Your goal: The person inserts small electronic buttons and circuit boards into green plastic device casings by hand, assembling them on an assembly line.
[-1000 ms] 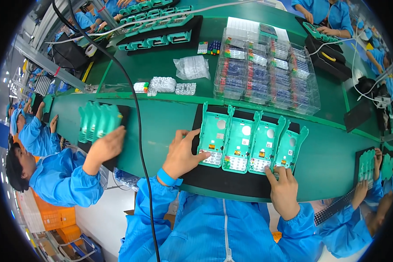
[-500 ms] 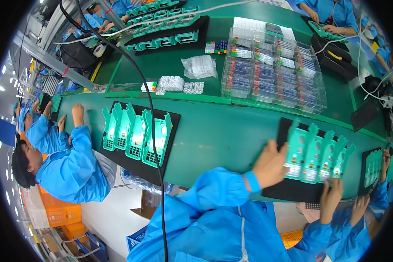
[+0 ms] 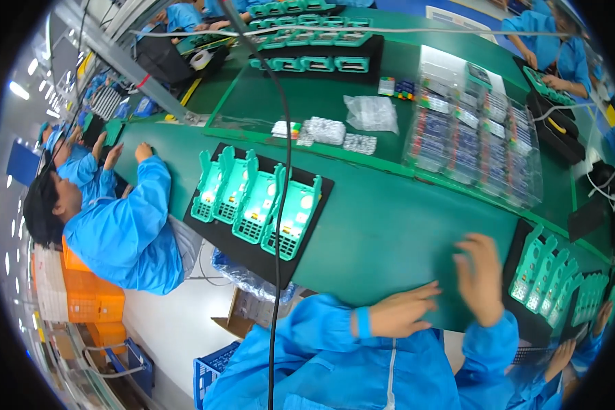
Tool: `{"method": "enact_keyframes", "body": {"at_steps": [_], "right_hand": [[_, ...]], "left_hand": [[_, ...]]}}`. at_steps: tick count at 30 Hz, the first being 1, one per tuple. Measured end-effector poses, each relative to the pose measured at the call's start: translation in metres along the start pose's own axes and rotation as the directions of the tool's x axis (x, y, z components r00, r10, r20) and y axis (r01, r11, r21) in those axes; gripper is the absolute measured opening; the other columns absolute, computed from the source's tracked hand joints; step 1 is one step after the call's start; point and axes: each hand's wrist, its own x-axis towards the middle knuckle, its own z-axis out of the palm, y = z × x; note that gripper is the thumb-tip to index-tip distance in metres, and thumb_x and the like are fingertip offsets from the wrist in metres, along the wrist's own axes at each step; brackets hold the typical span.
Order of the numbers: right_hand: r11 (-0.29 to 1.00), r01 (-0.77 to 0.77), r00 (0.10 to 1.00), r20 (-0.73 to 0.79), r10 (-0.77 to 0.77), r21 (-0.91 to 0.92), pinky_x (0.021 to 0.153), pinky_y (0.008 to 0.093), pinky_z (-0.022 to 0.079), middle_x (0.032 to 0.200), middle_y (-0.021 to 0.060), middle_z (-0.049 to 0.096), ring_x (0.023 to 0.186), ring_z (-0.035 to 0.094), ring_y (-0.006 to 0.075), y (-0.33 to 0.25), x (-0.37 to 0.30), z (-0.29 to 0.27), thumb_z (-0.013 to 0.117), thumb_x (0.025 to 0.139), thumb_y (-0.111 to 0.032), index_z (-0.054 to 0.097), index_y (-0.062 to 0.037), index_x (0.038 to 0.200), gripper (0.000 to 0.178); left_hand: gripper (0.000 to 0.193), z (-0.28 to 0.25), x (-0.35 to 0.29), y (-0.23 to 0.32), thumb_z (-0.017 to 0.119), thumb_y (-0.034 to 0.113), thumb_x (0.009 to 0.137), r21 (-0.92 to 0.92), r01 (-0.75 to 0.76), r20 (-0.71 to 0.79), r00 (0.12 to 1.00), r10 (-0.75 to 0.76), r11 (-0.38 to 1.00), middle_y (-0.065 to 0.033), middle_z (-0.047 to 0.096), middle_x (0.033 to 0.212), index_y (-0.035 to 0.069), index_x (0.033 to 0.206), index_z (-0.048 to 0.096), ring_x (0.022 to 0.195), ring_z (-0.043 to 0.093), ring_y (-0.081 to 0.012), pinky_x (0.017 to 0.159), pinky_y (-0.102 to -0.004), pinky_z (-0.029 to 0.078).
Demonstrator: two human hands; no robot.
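Note:
My left hand [image 3: 402,311] is above the green bench near my body, its fingers stretched out and nothing in them. To its right my raised right hand [image 3: 480,279] has its fingers apart and holds nothing; motion blurs it slightly. Beyond the right hand, a black board [image 3: 514,254] carries several green plastic housings [image 3: 544,275] standing in a row. A second black board [image 3: 244,257] lies to the left, with a row of similar green housings [image 3: 255,205] on it. Neither hand touches a board.
Clear plastic trays [image 3: 473,137] of small parts stand at the back right, beside a crumpled plastic bag [image 3: 371,113] and blister packs [image 3: 324,130]. A black cable [image 3: 280,225] hangs across the view. A co-worker [image 3: 119,219] sits at the left; others work farther off.
Both hands have come away from the right board and its housings, which now lie farther right in view. My view has swung, shifting the left board and trays to the right too.

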Motion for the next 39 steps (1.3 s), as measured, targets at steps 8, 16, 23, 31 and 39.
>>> {"method": "enact_keyframes", "body": {"at_steps": [8,16,23,31,39], "right_hand": [[0.743,0.606,0.733,0.161,-0.661,0.285,0.103,0.0463,0.05,0.128,0.016,0.061,0.125,0.057,0.0367,-0.137,0.091,0.168,0.074,0.09,-0.018,0.064,-0.0027,0.132,0.045],[0.723,0.684,0.679,0.281,-0.679,0.096,0.116,0.0592,0.036,0.159,0.0247,0.042,0.131,0.048,0.0539,-0.207,0.058,0.248,0.075,0.085,-0.058,0.045,-0.0069,0.158,0.094],[0.769,0.634,0.706,0.344,-0.619,0.083,0.114,0.0557,0.038,0.157,0.0212,0.046,0.13,0.049,0.0507,-0.203,0.063,0.243,0.072,0.087,-0.056,0.045,-0.0078,0.158,0.09],[0.8,0.601,0.723,0.428,-0.542,-0.002,0.108,0.0517,0.042,0.141,0.0157,0.053,0.127,0.05,0.041,-0.149,0.04,0.16,0.078,0.079,-0.048,0.049,-0.0062,0.154,0.091],[0.979,0.204,0.902,0.394,-0.179,-0.024,0.104,0.0544,0.044,0.124,0.0161,0.057,0.12,0.051,0.0432,-0.066,-0.012,0.052,0.081,0.083,-0.049,0.067,-0.0051,0.127,0.064]], "left_hand": [[0.013,-0.142,-0.221,-0.008,0.069,0.003,0.093,-0.49,0.536,-0.353,0.599,-0.719,0.687,-0.0099,0.077,0.089,-0.002,0.102,0.077,0.075,0.073,-0.0166,0.069,-0.0289,0.059],[0.093,-0.263,-0.309,-0.158,0.084,0.059,0.08,0.035,0.969,-0.998,0.046,-0.042,0.245,-0.0272,0.056,0.137,-0.003,0.143,0.056,0.127,0.051,-0.0459,0.11,-0.0522,0.041],[0.101,-0.274,-0.294,-0.17,0.078,0.072,0.078,0.004,0.965,-0.96,0.077,-0.268,0.263,-0.0266,0.055,0.132,0.005,0.149,0.055,0.124,0.053,-0.045,0.107,-0.0531,0.044],[0.107,-0.22,-0.237,-0.12,0.085,0.073,0.07,0.188,0.942,-0.914,0.271,-0.302,0.276,-0.0229,0.053,0.119,0.008,0.149,0.056,0.112,0.054,-0.0425,0.096,-0.0529,0.046],[0.103,-0.13,-0.115,-0.046,0.083,0.069,0.075,0.376,0.779,-0.829,0.524,-0.193,0.501,-0.0228,0.05,0.112,0.0,0.146,0.053,0.105,0.052,-0.0414,0.09,-0.0506,0.045]]}}
